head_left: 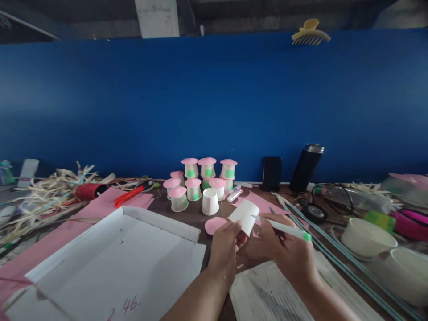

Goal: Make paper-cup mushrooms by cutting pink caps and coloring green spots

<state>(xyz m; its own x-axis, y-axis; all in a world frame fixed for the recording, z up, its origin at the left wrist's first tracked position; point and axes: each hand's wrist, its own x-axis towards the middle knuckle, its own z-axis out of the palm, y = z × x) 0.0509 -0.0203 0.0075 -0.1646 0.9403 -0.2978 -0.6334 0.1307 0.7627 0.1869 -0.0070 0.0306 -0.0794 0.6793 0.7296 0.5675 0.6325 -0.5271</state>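
Observation:
My left hand (230, 243) is closed on a white paper cup (245, 215), held tilted on its side above the table. In my right hand (289, 245) is a white marker pen (284, 228) with a green end, its tip at the cup's wall. No mark on this cup can be made out. Just left of the cup, a pink paper disc (215, 225) lies flat. Behind it a plain white cup (210, 202) stands upside down. Several more upturned cups with pink paper tops and green patches, such as this one (179, 199), stand grouped there, some stacked.
A white cardboard box lid (117, 267) lies at the left on pink paper (30, 263), with red-handled scissors (129, 196) behind. Printed paper (267, 290) is under my right forearm. A black bottle (306, 167), a phone (272, 174) and white bowls (369, 236) stand right.

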